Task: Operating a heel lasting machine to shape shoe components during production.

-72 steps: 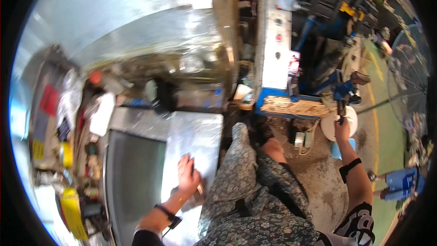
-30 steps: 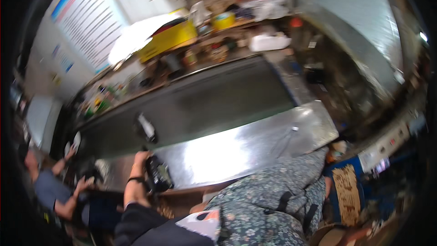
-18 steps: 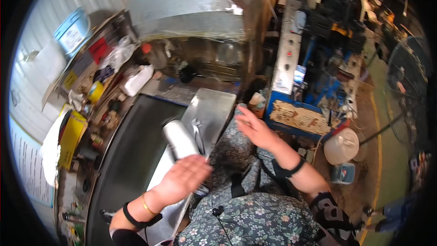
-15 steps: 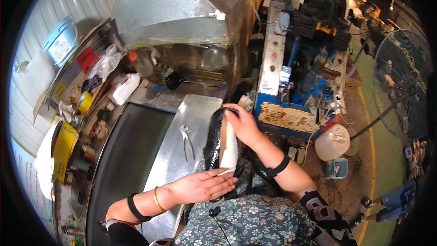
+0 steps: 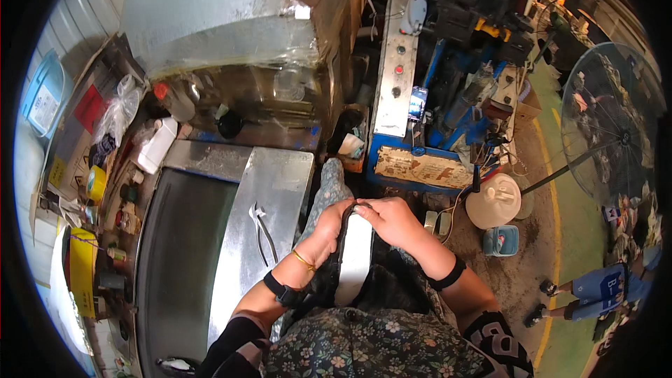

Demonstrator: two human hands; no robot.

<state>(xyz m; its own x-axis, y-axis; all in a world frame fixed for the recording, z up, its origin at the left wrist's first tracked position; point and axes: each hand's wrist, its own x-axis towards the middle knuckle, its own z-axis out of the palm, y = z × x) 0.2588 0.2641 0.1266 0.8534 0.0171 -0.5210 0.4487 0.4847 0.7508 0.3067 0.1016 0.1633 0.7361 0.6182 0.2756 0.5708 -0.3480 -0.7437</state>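
Together, left hand (image 5: 327,229) and right hand (image 5: 390,220) pinch a long black-and-white piece (image 5: 355,260)

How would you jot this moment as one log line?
Left hand: gripping black-and-white shoe | Right hand: gripping same shoe | Pincers: on metal plate

Head view: wide fisheye on wearer's head, left one of side-by-side pair. Faces steeply down and slightly forward over floral apron (image 5: 378,339); left hand (image 5: 327,229) and right hand (image 5: 390,220) near, around mid-frame. Metal hood (image 5: 217,14) at upper left, standing fan (image 5: 612,122) farther off at right. Straight edges bow toward black rim.
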